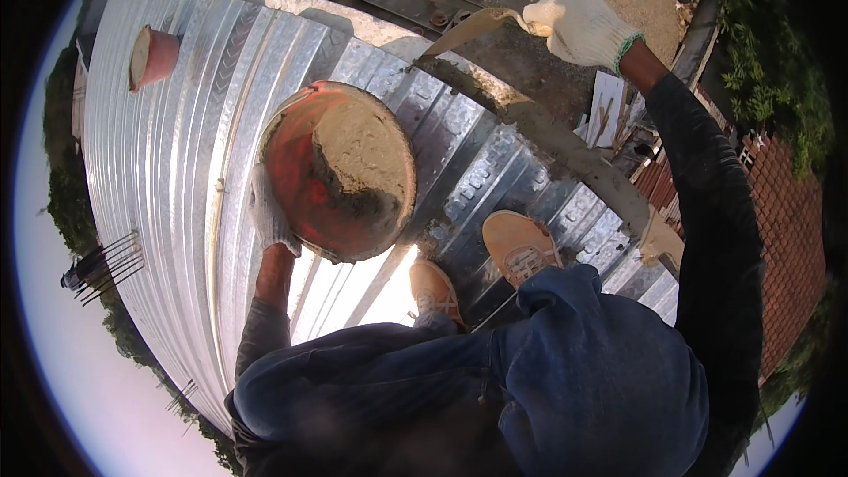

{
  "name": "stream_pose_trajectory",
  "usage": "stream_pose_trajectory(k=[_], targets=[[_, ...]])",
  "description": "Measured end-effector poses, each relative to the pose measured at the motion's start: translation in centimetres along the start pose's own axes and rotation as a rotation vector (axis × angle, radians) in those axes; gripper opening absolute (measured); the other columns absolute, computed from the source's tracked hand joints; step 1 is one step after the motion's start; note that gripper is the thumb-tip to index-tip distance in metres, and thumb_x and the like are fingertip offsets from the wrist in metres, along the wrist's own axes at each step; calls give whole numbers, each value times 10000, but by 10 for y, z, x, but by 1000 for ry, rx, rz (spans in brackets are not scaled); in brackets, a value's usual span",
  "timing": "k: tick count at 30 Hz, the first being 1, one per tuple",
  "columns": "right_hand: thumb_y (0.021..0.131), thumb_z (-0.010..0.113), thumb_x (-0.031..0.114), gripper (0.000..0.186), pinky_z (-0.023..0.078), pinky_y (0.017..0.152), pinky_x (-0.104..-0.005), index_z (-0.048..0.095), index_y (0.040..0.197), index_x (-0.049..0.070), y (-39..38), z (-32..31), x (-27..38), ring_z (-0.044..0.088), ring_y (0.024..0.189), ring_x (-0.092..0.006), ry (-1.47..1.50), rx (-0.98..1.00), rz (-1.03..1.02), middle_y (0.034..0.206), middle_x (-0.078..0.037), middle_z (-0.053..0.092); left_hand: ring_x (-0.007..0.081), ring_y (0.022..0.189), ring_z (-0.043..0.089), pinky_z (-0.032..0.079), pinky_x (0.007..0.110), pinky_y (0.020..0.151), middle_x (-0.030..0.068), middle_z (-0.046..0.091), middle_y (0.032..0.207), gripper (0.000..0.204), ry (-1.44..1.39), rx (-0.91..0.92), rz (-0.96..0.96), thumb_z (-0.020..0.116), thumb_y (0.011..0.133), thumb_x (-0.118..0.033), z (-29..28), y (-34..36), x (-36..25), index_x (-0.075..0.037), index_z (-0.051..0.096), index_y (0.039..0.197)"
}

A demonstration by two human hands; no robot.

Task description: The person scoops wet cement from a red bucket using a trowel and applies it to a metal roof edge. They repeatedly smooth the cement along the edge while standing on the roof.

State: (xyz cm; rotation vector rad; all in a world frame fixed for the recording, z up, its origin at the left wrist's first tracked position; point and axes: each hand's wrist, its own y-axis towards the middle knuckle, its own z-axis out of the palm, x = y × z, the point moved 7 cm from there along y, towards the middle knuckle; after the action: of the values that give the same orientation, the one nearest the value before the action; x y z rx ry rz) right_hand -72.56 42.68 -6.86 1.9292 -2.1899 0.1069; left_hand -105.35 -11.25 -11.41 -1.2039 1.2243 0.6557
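While the red bucket (340,172) is being tilted over the corrugated metal sheeting (177,124), it is being gripped at its rim by the gloved left hand (269,212), whose fingers are closed on the edge. Partly filled with wet grey mortar (362,163), it is judged heavy and lopsided, best taken at the rim with support beneath. A trowel (477,28) is being held in the closed, white-gloved right hand (583,28) above a mortar-smeared ledge (548,137). The mortar is looking stiff and clinging; the sheeting is looking ribbed, shiny and probably slippery. A second bucket (152,56) is lying farther off.
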Motion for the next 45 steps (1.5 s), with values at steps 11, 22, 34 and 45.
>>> stream_pose_trajectory(k=[11, 22, 34, 45], targets=[[953, 761, 159, 279, 639, 648, -453, 666, 1176, 20, -91, 25, 138, 823, 822, -331, 155, 50, 412, 933, -162, 745, 265, 1409, 630, 536, 400, 1205, 126, 639, 1586, 616, -29, 179, -60, 552, 1214, -453, -26, 14, 28, -4, 533, 1636], [941, 747, 213, 258, 639, 669, -465, 704, 1096, 11, -78, 51, 162, 808, 799, -360, 291, 109, 327, 885, -142, 760, 304, 1433, 628, 495, 428, 1256, 148, 631, 1611, 695, 8, 151, -103, 533, 1206, -522, -26, 15, 19, 3, 516, 1661], [875, 761, 129, 261, 611, 699, -490, 640, 1096, 61, -110, 22, 129, 769, 861, -380, 406, 159, 234, 907, -138, 720, 309, 1424, 647, 518, 433, 1236, 142, 644, 1607, 741, -468, 164, -364, 567, 1178, -567, -49, 15, 15, 2, 538, 1652], [913, 756, 171, 317, 606, 698, -469, 660, 1204, 92, -130, -35, 110, 776, 842, -359, 389, 21, 451, 930, -127, 727, 297, 1467, 602, 481, 441, 1271, 132, 613, 1634, 736, 45, 130, -213, 522, 1196, -573, -20, -10, 10, -19, 502, 1681]])
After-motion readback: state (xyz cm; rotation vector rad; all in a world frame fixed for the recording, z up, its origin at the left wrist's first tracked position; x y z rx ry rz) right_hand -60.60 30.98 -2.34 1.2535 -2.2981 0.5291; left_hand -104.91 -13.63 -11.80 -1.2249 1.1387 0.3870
